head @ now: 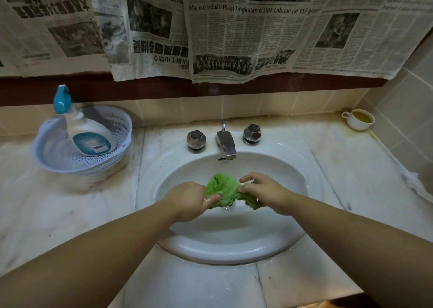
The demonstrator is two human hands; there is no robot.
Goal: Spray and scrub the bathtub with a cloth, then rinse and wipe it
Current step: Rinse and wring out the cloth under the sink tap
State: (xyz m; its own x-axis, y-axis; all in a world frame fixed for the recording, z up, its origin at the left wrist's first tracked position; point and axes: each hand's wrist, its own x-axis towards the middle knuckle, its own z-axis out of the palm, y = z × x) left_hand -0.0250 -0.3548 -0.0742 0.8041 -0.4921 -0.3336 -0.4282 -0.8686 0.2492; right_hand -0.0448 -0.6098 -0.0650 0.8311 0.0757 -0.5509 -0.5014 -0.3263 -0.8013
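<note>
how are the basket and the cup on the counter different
The basket is pale blue perforated plastic at the counter's left, and holds a tilted spray bottle. The cup is plain white with a side handle, looks much smaller, sits in the far right corner and holds yellowish liquid. Both are round, open-topped and rest on the counter behind the sink.

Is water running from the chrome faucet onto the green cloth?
No. No stream falls from the chrome faucet while the left hand and right hand grip the green cloth over the white sink basin.
</note>
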